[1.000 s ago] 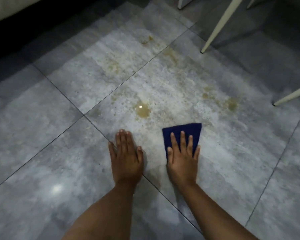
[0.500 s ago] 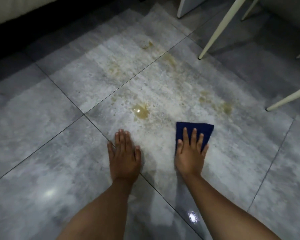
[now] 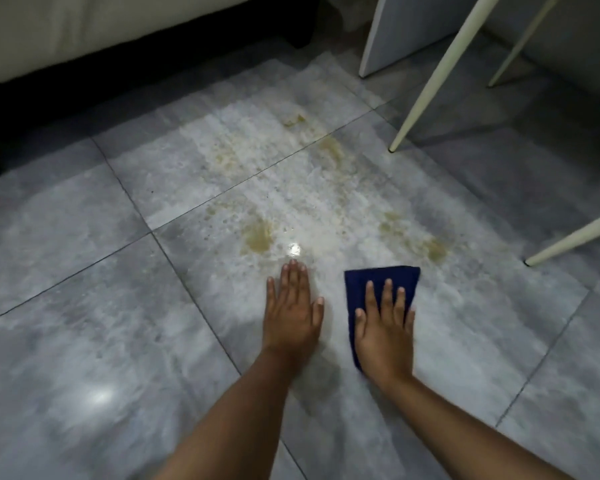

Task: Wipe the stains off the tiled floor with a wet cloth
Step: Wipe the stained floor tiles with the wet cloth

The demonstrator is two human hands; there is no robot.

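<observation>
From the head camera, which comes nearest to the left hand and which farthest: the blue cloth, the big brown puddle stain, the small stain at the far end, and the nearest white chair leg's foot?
Measured from the left hand:
1. Big brown puddle stain, just beyond the fingertips.
2. Blue cloth, to the right, under the right hand. These two are nearly too close to call.
3. Small far stain, straight ahead.
4. Chair leg foot, ahead and right, about as far.
</observation>
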